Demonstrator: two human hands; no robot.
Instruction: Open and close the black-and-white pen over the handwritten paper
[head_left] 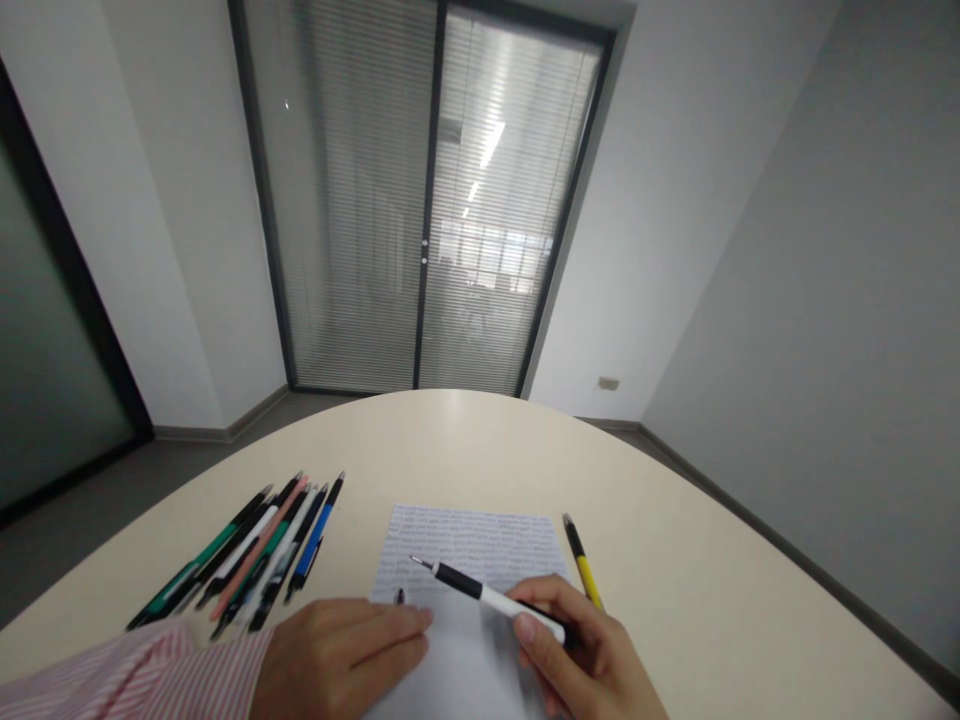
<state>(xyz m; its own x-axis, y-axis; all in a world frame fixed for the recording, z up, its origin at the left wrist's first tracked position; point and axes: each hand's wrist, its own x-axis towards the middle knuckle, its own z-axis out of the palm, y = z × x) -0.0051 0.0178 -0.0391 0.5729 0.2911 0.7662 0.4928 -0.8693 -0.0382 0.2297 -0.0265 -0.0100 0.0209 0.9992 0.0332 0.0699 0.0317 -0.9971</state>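
My right hand (pixel 592 655) grips a black and white pen (pixel 480 590) with its tip raised over a sheet of paper (pixel 480 545) covered in fine print. My left hand (pixel 341 655), in a striped pink sleeve, lies flat on the sheet's near left corner with fingers together. Something small and dark (pixel 400 596) shows just beyond its fingertips. A yellow and black pen (pixel 583 560) rests on the table beside the sheet's right edge, close to my right hand.
Several pens (pixel 247 560) in green, blue, pink, white and black lie in a row at the left on the cream rounded table (pixel 675 540). Beyond the table's far edge are a glass door with blinds (pixel 427 200) and grey walls.
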